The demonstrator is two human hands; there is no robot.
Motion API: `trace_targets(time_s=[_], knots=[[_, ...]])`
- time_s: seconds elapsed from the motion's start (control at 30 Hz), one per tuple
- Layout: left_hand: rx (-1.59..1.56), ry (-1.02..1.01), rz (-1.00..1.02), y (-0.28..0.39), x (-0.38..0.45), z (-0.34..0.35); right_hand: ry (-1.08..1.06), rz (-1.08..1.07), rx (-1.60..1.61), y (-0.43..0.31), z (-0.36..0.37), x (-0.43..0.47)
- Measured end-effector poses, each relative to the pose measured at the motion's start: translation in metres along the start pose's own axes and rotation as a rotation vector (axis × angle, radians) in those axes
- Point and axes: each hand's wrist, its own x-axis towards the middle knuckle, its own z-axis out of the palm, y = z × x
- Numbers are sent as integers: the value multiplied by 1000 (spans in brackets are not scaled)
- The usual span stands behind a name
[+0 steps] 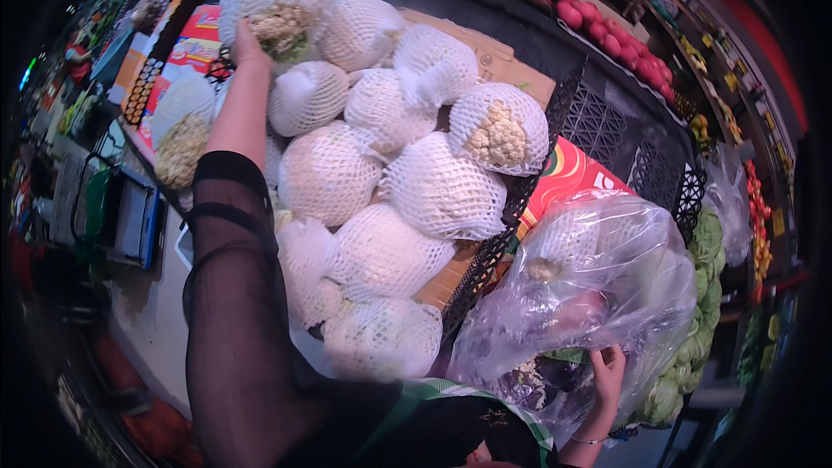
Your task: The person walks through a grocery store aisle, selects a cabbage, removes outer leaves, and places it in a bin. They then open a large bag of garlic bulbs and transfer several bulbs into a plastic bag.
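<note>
At the far left of the heap, my left hand (249,45) grips the side of a cauliflower (281,21) in a white foam net. Its thumb shows; its other fingers are hidden by the cauliflower. More net-wrapped cauliflowers (331,172) lie piled in front of me, one with its bare curd (499,136) exposed. At lower right, my right hand (608,367) pinches the edge of a clear plastic bag (624,273). Inside the bag, netted produce and dark purple produce (559,374) are partly visible through the film.
A black plastic crate wall (484,266) borders the pile on the right. Green cabbages (705,292) are stacked beyond the bag. Red fruit (611,42) lines the far edge. Another netted cauliflower (182,143) rests by my left forearm, near a blue-rimmed bin (136,221).
</note>
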Motion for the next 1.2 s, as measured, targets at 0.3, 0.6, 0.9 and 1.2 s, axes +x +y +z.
trace_targets(time_s=[0.3,0.6,0.9,1.2], knots=[[1576,-674,404,-111,224,-88,81,-33,-267,-5,24,30],[594,-1053,983,3,-204,81,168,-627,-444,-117,33,112],[628,-2317,444,-22,-647,37,111,-623,-508,-207,26,216],[1023,-1743,891,-140,-600,97,77,-192,-762,-93,-52,115]])
